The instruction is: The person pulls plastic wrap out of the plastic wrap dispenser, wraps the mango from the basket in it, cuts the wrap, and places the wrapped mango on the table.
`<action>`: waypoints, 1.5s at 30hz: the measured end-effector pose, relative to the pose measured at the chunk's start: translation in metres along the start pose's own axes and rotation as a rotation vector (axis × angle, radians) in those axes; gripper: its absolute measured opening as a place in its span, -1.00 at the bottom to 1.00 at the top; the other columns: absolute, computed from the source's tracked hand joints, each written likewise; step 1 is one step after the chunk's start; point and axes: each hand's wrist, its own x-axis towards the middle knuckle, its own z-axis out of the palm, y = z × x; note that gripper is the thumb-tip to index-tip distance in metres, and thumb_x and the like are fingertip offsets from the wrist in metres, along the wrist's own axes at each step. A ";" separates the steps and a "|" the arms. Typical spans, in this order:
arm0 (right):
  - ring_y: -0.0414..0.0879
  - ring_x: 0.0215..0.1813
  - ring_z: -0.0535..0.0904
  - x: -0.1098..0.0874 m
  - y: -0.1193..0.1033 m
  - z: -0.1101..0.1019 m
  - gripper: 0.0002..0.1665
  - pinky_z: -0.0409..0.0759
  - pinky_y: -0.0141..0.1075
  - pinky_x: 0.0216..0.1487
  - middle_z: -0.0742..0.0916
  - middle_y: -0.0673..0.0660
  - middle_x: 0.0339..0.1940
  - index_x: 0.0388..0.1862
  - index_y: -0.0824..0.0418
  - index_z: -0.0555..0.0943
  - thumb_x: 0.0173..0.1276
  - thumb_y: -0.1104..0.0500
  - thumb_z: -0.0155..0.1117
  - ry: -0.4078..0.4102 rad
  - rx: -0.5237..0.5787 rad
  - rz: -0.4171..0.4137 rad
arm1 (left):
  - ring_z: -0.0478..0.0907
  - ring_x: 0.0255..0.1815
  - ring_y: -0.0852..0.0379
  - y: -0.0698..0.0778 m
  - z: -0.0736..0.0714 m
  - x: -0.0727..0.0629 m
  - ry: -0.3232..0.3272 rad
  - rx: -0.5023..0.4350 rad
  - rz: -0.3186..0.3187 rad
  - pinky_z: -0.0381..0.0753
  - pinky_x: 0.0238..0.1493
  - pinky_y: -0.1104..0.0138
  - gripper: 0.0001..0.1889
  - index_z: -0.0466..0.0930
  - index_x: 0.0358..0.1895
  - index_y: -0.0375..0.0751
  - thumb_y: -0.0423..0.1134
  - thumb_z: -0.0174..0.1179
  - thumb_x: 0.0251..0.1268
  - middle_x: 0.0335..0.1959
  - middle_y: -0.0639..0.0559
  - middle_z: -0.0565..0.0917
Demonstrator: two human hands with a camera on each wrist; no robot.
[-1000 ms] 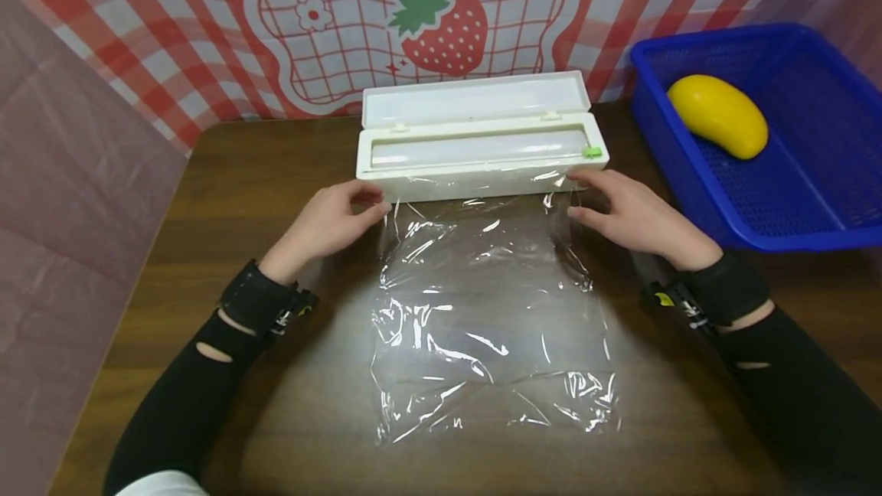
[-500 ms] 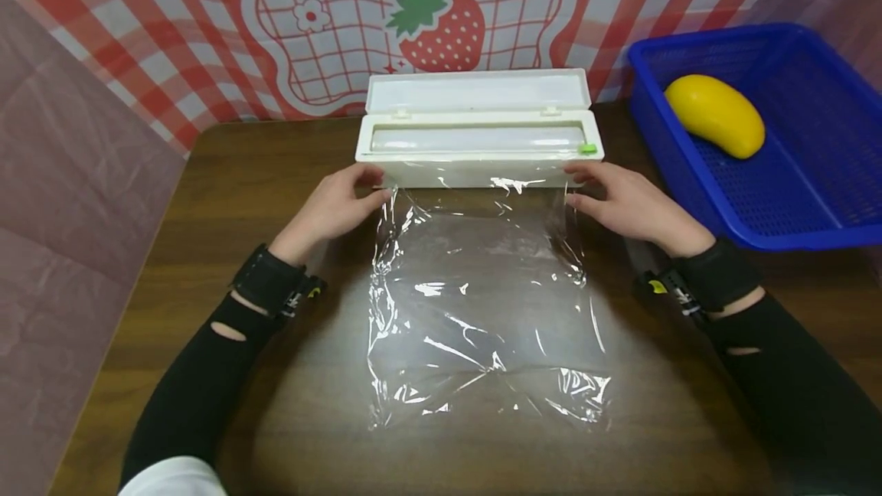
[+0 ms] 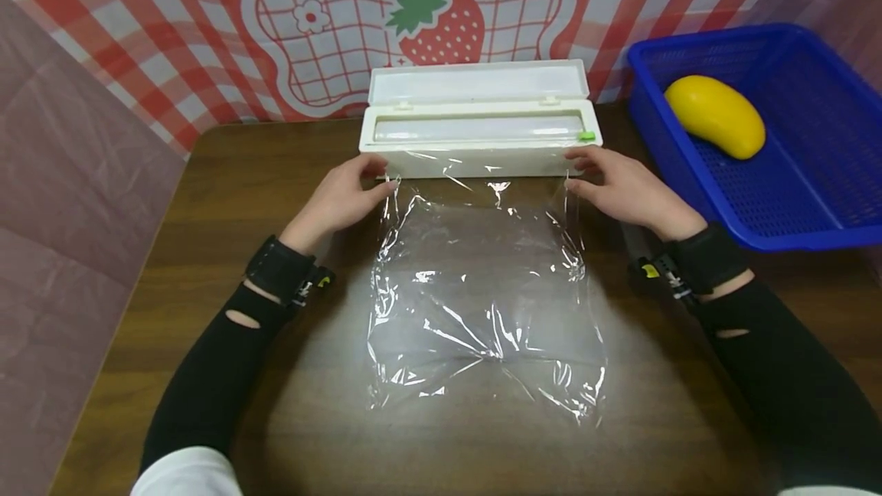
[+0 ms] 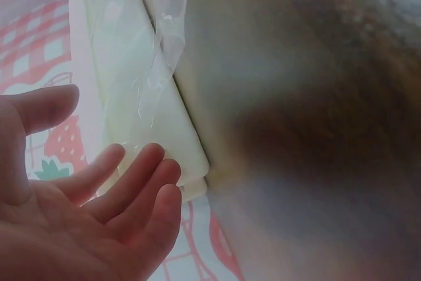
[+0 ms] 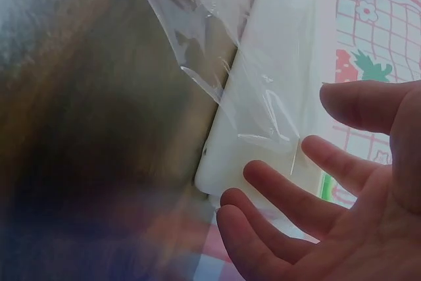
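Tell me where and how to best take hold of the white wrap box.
Probably by both short ends of the white wrap box, coming in from left and right: it is long and narrow, its ends reach past the clear film in front, and its lid stands open behind.

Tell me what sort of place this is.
Probably a staged tabletop workspace, perhaps kitchen-themed: a brown wood-grain table with a red-and-white checked, strawberry-print cloth hanging behind it, and a long white plastic film dispenser open beside a blue plastic basket.
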 end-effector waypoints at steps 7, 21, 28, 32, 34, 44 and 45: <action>0.29 0.24 0.46 -0.003 -0.008 0.008 -0.39 0.38 0.17 0.19 0.58 0.44 0.19 0.41 0.29 0.37 0.48 0.08 0.19 0.040 -0.002 0.031 | 0.43 0.31 -0.07 -0.007 -0.005 0.003 -0.027 0.009 0.042 0.30 0.33 0.06 -0.44 0.43 0.33 -0.15 0.05 0.20 0.39 0.25 -0.12 0.56; 0.43 0.32 0.26 -0.027 -0.025 0.026 -0.19 0.20 0.26 0.30 0.35 0.53 0.34 0.52 0.30 0.22 0.41 0.05 0.28 0.079 -0.119 0.055 | 0.25 0.41 -0.19 -0.014 -0.006 -0.018 -0.116 0.205 0.169 0.30 0.34 -0.06 -0.29 0.32 0.42 -0.26 0.06 0.24 0.34 0.40 -0.23 0.30; 0.49 0.41 0.13 -0.062 -0.050 0.043 -0.11 0.14 0.30 0.35 0.21 0.49 0.49 0.51 0.36 0.24 0.36 0.01 0.38 -0.024 -0.213 -0.064 | -0.06 0.53 -0.30 -0.005 0.001 -0.055 -0.344 0.393 0.264 0.32 0.29 -0.20 -0.14 0.19 0.53 -0.18 0.21 0.23 0.31 0.59 -0.17 0.01; 0.48 0.46 0.06 -0.077 -0.060 0.052 -0.04 0.16 0.32 0.35 0.15 0.50 0.53 0.53 0.33 0.22 0.35 -0.10 0.38 -0.170 -0.228 -0.076 | -0.16 0.57 -0.27 -0.004 0.000 -0.068 -0.460 0.459 0.276 0.23 0.38 -0.14 -0.06 0.07 0.58 -0.16 0.23 0.24 0.29 0.62 -0.14 -0.08; 0.46 0.49 0.02 -0.082 -0.061 0.054 0.02 0.18 0.33 0.34 0.11 0.49 0.54 0.56 0.32 0.17 0.34 -0.17 0.36 -0.239 -0.245 -0.042 | -0.18 0.58 -0.26 -0.005 0.000 -0.071 -0.484 0.483 0.267 0.21 0.39 -0.13 -0.04 0.05 0.59 -0.15 0.24 0.26 0.27 0.63 -0.12 -0.11; 0.44 0.53 -0.07 -0.093 -0.053 0.060 0.12 0.05 0.33 0.39 0.07 0.46 0.57 0.56 0.34 0.15 0.27 -0.26 0.37 -0.317 -0.383 -0.021 | -0.19 0.58 -0.29 -0.009 -0.002 -0.078 -0.499 0.505 0.253 0.19 0.39 -0.16 0.01 0.03 0.60 -0.11 0.27 0.29 0.21 0.63 -0.12 -0.11; 0.44 0.53 -0.07 -0.094 -0.053 0.060 0.12 0.04 0.34 0.39 0.08 0.46 0.57 0.56 0.33 0.16 0.27 -0.27 0.37 -0.315 -0.389 -0.020 | -0.20 0.58 -0.29 -0.009 -0.002 -0.079 -0.499 0.503 0.254 0.19 0.39 -0.17 0.00 0.03 0.60 -0.10 0.27 0.29 0.22 0.63 -0.11 -0.12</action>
